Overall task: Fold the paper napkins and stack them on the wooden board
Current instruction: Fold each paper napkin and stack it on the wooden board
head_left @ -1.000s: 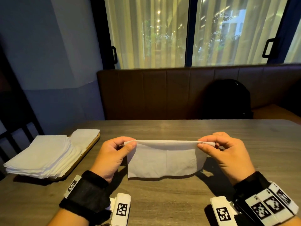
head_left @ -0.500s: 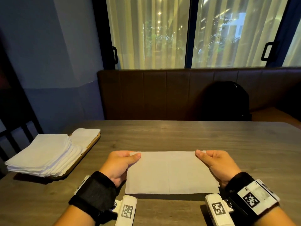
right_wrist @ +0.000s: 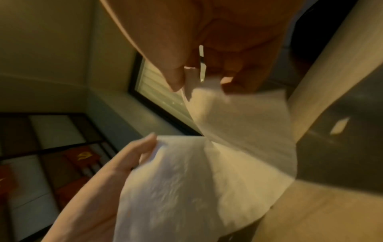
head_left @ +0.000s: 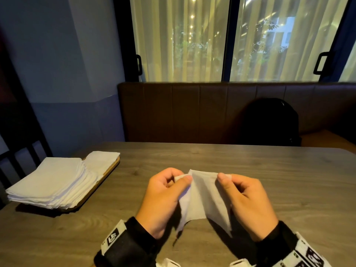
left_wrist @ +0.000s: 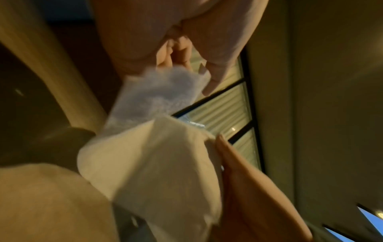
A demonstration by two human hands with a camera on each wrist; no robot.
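From the head view, your left hand (head_left: 163, 201) and right hand (head_left: 248, 207) hold one paper napkin (head_left: 202, 197) above the near middle of the bench (head_left: 269, 170). Each hand's grip is clamped on a top corner, thumb against curled fingers, and the two corners sit close together, so the sheet hangs bowed between your hands with its lower edge near the bench top. At the far left lies the wooden board (head_left: 112, 169), carrying a folded napkin (head_left: 103, 158) at its far end and a fanned stack of napkins (head_left: 50, 184) covering its near part and hanging past its left edge.

In the left wrist view, your left hand (left_wrist: 248, 188) pinches the napkin (left_wrist: 157, 163) at the near corner, while the right hand (left_wrist: 165, 32) pinches the other corner beyond it.

In the right wrist view, your right hand (right_wrist: 207, 41) nips the napkin (right_wrist: 196, 172) between thumb and fingertips, and the left hand (right_wrist: 107, 176) holds the opposite corner; the picture is blurred.
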